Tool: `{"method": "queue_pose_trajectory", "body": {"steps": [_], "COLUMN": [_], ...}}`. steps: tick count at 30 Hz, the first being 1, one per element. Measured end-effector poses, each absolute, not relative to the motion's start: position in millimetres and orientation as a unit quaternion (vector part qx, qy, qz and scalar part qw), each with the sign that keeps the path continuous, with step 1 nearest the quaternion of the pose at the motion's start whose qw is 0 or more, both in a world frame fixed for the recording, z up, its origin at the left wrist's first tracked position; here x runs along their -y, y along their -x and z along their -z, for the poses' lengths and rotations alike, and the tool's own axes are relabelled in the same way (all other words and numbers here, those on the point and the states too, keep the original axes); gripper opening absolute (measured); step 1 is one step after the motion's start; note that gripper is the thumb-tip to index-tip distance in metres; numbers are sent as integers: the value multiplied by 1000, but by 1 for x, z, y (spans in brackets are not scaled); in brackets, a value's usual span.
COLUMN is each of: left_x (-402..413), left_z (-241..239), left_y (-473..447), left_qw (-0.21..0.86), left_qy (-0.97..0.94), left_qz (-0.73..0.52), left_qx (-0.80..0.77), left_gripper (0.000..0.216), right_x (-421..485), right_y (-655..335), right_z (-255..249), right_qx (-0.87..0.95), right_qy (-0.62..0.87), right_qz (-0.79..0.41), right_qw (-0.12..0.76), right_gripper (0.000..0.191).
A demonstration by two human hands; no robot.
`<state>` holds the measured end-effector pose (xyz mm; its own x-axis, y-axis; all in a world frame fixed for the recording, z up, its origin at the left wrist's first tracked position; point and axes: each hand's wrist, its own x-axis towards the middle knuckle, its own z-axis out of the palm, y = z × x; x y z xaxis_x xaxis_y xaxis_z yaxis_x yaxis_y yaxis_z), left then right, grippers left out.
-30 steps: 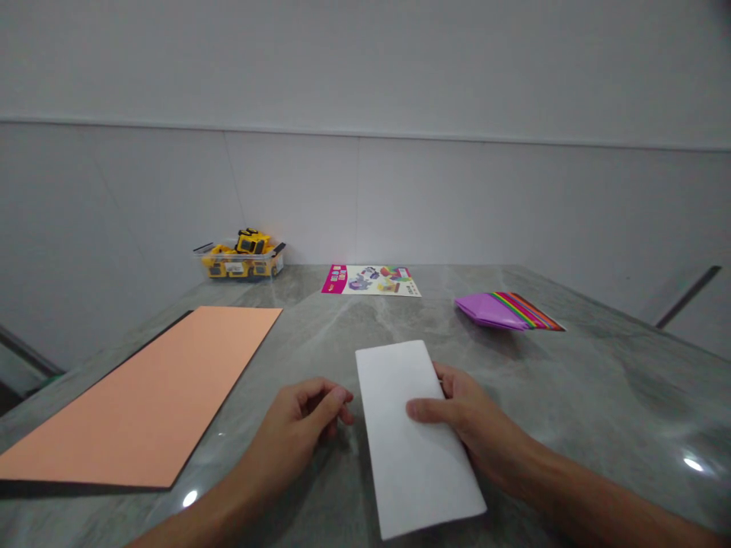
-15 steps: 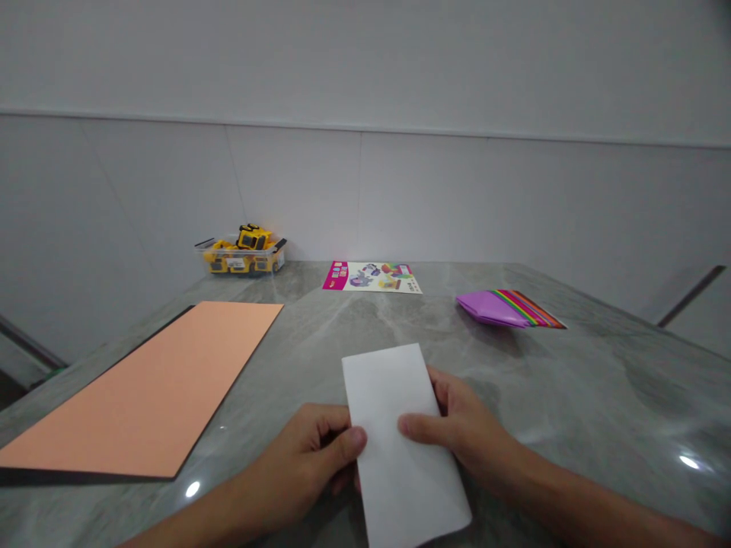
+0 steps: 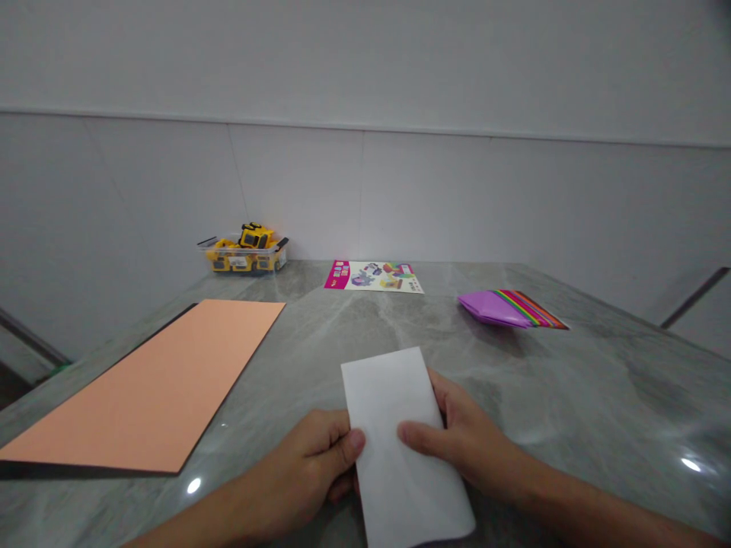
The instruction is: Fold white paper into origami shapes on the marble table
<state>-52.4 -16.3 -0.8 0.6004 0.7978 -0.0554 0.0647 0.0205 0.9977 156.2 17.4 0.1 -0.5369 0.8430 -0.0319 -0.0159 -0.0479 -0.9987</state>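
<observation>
A folded sheet of white paper is held up between my hands at the near edge of the view, its lower end curving a little. My left hand pinches its left edge, thumb in front and fingers behind. On the right side, my right hand grips the paper with the thumb lying across its front; the other fingers are mostly hidden behind it.
An orange sheet of card lies on the grey marbled table at left, dark edges beneath. At the back stand a clear bin of yellow toy vehicles and a printed booklet. A purple paper packet with rainbow stripes lies right.
Both hands keep their grip on the paper. Its top edge sits very slightly lower, and the whole scene has shifted a touch to the right.
</observation>
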Motion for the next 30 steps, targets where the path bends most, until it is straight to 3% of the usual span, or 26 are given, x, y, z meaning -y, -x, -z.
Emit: {"method": "queue_pose_trajectory", "body": {"steps": [7,17,23,30], "left_x": [12,16,15,22], "left_z": [2,6,3,0], "left_y": [49,52,53,53], "left_qw": [573,598,591,579], "left_qy": [-585,-581,-586,-613], "left_qz": [-361,-365,-363,-331], "left_qx": [-445,-414,-419,-423], "left_gripper": [42,39,40,44], "right_x": [-13,-13,-11,-18], "right_y": [-151,-154,-152,-148], "right_z": [-7,-5,-6,0], "right_qx": [604,644,611,510], "right_qy": [339,340,327,370], "right_qz": [-654,-615,-653,-707], "right_qw": [305,300,306,320], "right_gripper": [50,50,52,40]}}
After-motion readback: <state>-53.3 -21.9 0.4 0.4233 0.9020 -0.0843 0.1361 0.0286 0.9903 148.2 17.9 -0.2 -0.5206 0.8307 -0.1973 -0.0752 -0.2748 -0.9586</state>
